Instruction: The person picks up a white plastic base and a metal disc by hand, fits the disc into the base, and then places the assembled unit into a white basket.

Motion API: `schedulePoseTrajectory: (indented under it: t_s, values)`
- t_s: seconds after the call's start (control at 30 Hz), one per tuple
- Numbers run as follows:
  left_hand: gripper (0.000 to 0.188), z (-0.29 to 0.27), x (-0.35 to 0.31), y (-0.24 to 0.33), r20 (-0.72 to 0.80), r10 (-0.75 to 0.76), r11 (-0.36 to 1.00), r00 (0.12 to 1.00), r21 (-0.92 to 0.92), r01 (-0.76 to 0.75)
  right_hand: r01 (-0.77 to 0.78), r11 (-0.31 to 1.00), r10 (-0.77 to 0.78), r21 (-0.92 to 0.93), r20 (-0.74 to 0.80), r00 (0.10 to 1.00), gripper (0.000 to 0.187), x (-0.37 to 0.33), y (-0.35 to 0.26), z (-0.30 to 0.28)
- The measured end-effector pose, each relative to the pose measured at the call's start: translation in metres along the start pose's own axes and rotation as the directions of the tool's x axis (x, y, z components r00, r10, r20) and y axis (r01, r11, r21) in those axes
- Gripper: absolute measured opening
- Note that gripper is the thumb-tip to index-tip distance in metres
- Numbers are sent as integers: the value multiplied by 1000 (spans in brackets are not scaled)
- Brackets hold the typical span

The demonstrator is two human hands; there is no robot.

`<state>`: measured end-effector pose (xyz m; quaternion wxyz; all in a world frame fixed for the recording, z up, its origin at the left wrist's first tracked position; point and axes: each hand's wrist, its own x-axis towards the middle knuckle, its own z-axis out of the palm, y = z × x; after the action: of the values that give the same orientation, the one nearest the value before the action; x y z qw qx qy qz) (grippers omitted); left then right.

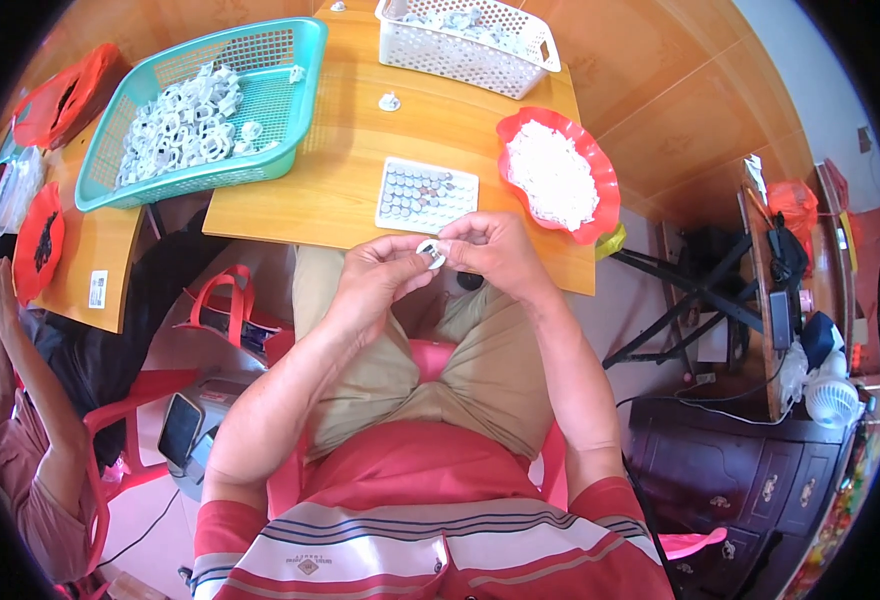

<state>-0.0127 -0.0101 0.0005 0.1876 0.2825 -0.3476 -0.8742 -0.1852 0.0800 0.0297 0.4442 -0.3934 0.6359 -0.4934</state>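
Between my two hands, just off the table's front edge, is a small white ring-shaped plastic part (431, 254). My left hand (382, 272) pinches its left side between thumb and fingers. On the other side, my right hand (492, 250) grips it with thumb and forefinger. Right behind my hands on the table lies a white tray (388, 214) with rows of small round silvery pieces. A red scalloped dish (605, 190) heaped with small white pieces stands to its right. One white plastic part (389, 102) lies alone farther back.
A teal basket (305, 110) of white ring parts stands at the left of the wooden table (350, 140). At the back is a white basket (450, 62). Left, a co-worker's hands (0, 290) are near another red dish (40, 235). Black folding legs (685, 290) stand right.
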Motion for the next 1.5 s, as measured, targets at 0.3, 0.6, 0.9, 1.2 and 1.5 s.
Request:
schedulePoseTrajectory:
  t_s: [0.3,0.6,0.9,1.2,1.5]
  values:
    - [20,-1,2,-1,-57,9,1000,998,-5,-9,74,704,-289,-706,-190,938,22,34,-6,-3]
    - [19,-3,4,-3,-65,18,1000,998,-24,-20,-16,684,-210,-729,-217,953,20,43,-9,1]
    - [19,-2,4,-7,-75,19,1000,997,-6,-19,27,597,-348,-802,-229,909,18,50,-2,-7]
    - [19,1,2,-7,-82,15,1000,997,10,-14,2,525,-308,-851,-188,933,18,50,-6,-6]
    - [17,-1,4,-8,-85,18,1000,996,-16,-19,22,394,-332,-919,-120,936,15,53,-3,-9]
